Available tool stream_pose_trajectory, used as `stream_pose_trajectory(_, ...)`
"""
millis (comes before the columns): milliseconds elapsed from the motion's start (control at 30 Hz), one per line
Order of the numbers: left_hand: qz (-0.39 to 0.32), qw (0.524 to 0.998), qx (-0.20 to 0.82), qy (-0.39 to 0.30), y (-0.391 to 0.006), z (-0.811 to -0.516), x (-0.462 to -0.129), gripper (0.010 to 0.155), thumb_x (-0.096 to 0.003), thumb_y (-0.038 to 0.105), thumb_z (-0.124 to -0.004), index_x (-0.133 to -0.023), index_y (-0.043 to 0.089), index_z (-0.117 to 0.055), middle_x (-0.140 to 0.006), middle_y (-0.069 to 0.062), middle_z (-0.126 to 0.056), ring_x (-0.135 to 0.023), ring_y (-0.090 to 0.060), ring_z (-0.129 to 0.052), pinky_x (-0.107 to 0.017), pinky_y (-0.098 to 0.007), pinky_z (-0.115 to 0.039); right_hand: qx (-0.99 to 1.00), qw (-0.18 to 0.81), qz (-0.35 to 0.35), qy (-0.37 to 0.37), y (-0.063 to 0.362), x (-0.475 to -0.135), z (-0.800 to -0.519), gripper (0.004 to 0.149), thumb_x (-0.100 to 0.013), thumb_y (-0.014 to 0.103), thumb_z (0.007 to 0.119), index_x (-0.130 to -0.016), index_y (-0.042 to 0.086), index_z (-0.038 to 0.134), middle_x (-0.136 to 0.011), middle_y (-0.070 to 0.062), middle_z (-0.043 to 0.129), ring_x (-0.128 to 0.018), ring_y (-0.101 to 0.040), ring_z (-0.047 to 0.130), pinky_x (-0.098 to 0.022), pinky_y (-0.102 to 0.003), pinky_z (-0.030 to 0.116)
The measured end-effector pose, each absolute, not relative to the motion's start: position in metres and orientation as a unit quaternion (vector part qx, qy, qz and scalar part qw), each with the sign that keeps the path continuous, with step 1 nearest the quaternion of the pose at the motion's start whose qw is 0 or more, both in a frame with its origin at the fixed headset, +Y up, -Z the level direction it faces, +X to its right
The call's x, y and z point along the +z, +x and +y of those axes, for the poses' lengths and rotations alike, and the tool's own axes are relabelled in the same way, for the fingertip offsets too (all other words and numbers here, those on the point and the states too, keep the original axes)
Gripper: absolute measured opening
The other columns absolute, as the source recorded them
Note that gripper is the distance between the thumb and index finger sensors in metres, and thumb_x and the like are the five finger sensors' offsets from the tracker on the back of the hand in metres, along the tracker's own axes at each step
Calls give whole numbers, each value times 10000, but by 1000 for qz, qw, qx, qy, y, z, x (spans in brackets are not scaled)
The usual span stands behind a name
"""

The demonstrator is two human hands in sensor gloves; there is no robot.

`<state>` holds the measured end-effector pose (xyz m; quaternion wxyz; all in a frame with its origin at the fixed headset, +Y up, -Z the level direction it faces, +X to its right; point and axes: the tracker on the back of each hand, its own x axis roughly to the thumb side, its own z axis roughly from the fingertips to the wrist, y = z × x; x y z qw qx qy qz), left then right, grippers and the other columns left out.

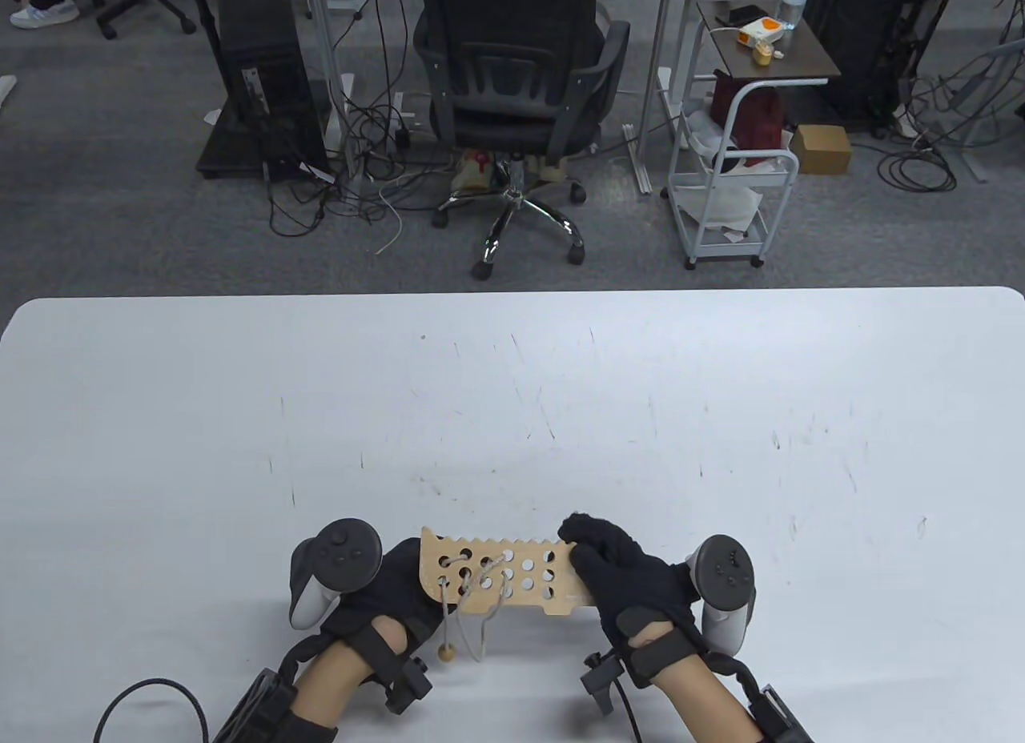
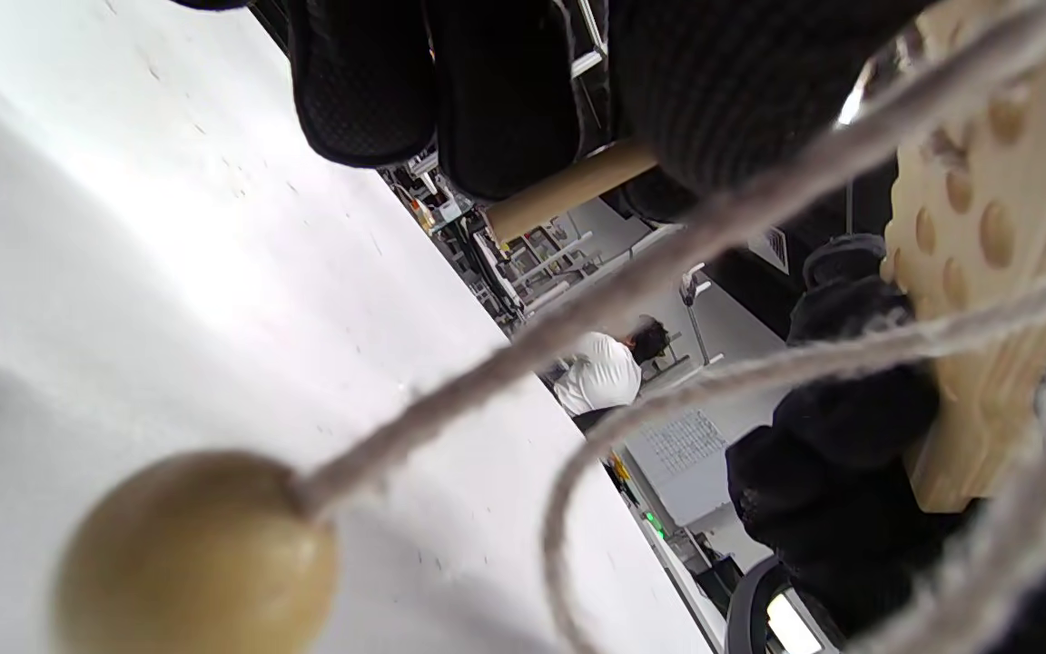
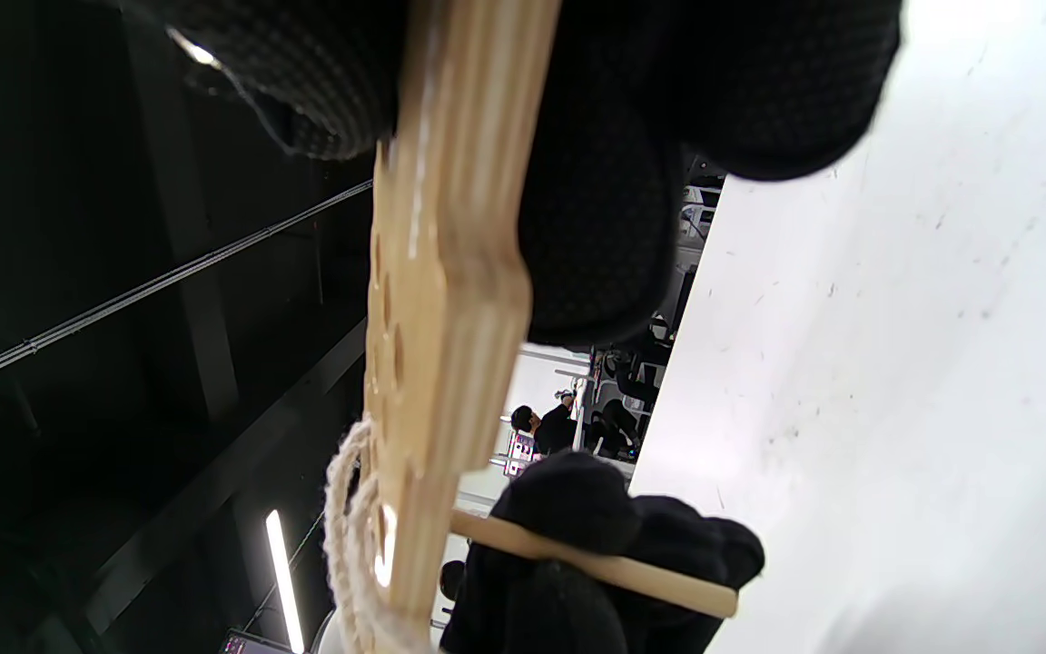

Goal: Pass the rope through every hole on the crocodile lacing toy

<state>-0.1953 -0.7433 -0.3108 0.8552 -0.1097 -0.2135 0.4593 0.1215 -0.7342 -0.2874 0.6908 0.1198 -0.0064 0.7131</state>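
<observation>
- The wooden crocodile lacing board (image 1: 504, 580) is held up off the white table (image 1: 512, 423), close to its near edge, one hand at each end.
- The right hand (image 1: 621, 571) grips the board's right end; in the right wrist view its fingers (image 3: 596, 227) curl round the edge, thumb on the other face.
- The left hand (image 1: 384, 591) is at the board's left end, mostly hidden behind it in the table view. Both wrist views show its fingers (image 3: 577, 509) curled round a slim wooden threading needle (image 3: 596, 563) on the underside of the board.
- The rope (image 1: 487, 615) already crosses several holes on the left half; a slack loop hangs below the board's near edge, and the rope's wooden stopper bead (image 1: 445, 654) dangles beside that loop (it fills the left wrist view, blurred).
- The holes on the right half look empty, so the lacing seems to be somewhere short of the middle.
- Step in hand, as I read it: the needle has gone through to the underside and is being taken by the left hand for the next pass.
- The next move likely calls for drawing the slack loop through, then lining the needle tip up with the next empty hole from below while the right hand steadies the board. Which hole comes next I cannot tell.
</observation>
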Motion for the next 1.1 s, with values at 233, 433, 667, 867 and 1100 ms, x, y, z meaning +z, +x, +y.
stream_pose_trajectory(233,-193,858,468,-90,-202,-741,-312,457,-413,443,-848,-870,448,-861,-875,1,-869,-906,-325,-780,-758,-604,-481,716,690,-12,106,127,-291,-736,476,-477,311,768,-910,124,701,-721,-91,952,-457,-246,1040,-439,-458,780)
stream_pose_trajectory(433,-159,862,478,-51,-211,-739,-313,456,-413,441,-843,-868,437,-862,-861,3,-884,-889,-320,-802,-753,-599,-501,716,692,-17,91,133,-294,-737,475,-479,311,767,-911,124,701,-722,-91,951,-456,-247,1039,-439,-460,779)
stream_pose_trajectory(667,-128,864,487,-28,-222,-739,-315,457,-416,442,-834,-873,439,-852,-864,7,-880,-890,-317,-801,-754,-594,-503,717,693,-22,79,138,-297,-739,475,-481,315,767,-911,125,702,-722,-85,954,-458,-239,1045,-438,-450,784)
stream_pose_trajectory(867,-106,860,499,-11,-230,-738,-317,458,-421,440,-825,-878,431,-843,-868,6,-876,-892,-316,-798,-755,-593,-503,716,694,-26,66,143,-300,-740,475,-481,311,767,-913,126,699,-726,-90,949,-460,-246,1040,-442,-456,779)
stream_pose_trajectory(1100,-80,854,514,28,-241,-734,-316,457,-424,442,-818,-881,426,-837,-867,8,-877,-890,-311,-802,-755,-589,-509,717,695,-32,49,150,-303,-742,475,-482,310,767,-914,125,698,-723,-92,952,-460,-249,1038,-443,-459,776)
